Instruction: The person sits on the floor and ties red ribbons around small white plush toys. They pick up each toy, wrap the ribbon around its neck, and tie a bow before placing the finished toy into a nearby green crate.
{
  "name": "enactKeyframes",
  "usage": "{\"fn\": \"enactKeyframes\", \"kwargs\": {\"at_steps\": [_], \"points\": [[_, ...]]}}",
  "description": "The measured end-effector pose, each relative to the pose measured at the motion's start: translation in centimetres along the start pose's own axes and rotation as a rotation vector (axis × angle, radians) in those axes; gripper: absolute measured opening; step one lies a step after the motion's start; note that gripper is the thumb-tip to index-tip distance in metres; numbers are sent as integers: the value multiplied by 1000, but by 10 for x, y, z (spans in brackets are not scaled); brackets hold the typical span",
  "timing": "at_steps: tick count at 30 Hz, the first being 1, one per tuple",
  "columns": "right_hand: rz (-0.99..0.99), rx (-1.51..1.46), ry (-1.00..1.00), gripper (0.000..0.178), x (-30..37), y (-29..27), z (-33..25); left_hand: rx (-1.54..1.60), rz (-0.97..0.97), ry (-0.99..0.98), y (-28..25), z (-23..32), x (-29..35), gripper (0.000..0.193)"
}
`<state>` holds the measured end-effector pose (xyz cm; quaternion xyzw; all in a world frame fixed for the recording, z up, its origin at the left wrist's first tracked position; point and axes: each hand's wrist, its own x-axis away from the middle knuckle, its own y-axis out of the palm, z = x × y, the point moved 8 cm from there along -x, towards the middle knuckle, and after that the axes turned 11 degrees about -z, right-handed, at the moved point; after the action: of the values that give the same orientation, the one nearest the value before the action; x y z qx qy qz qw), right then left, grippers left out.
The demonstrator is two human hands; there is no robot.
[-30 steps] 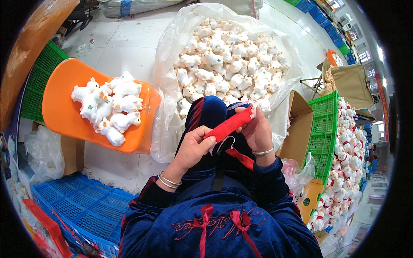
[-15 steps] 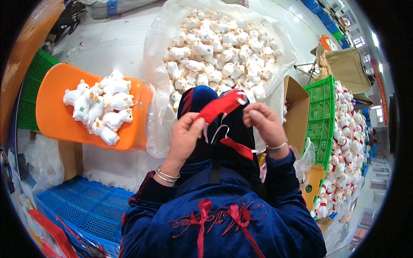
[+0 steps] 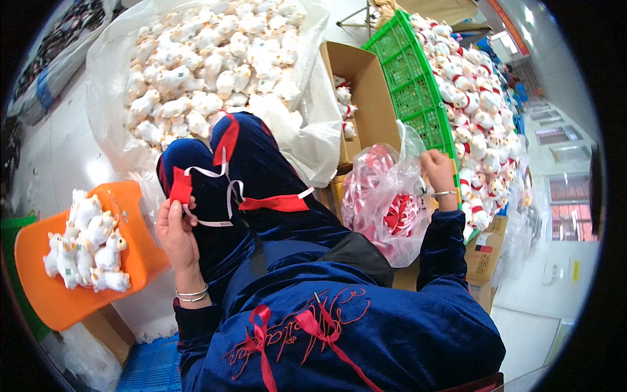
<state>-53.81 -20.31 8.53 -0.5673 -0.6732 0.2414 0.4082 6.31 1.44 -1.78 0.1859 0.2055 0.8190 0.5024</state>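
Note:
My left hand [image 3: 176, 236] pinches a red cloth strip [image 3: 181, 185] with white ribbon ends, above my left thigh. Two more strips lie over my dark blue trousers: a red scarf-like piece [image 3: 226, 138] between my knees and a red strip [image 3: 277, 202] with white ribbons across my right thigh. On my right, a clear plastic bag [image 3: 373, 225] is filled with red-and-white bundles. My right hand [image 3: 437, 171] is closed at the upper edge of this bag and seems to grip its film; the fingertips are partly hidden.
Beyond my knees, a large plastic sack [image 3: 104, 78] holds many white plush toys. An orange stool [image 3: 39, 261] at left carries several more. To the right stand an open cardboard box [image 3: 362, 72] and a green crate [image 3: 405, 72], beside a heap of plush toys [image 3: 483, 124] with red neckbands.
My view has swung right. My hands have parted: the right has moved out to the plastic bag, while the left still holds the red strip. Another red strip now lies between my knees.

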Motion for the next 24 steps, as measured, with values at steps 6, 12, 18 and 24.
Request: {"fn": "enactKeyframes", "kwargs": {"at_steps": [6,12,18,24], "points": [[-491,425,260,32,31,99,63,-93,-28,2,-11,4,1,19],[-165,350,187,33,33,128,152,-150,-28,-23,1,12,2,19],[-412,-109,430,43,64,67,102,-130,-38,-26,-5,9,2,17],[-49,-72,288,32,66,1,104,-129,-37,-29,2,3,-2,17]]}}
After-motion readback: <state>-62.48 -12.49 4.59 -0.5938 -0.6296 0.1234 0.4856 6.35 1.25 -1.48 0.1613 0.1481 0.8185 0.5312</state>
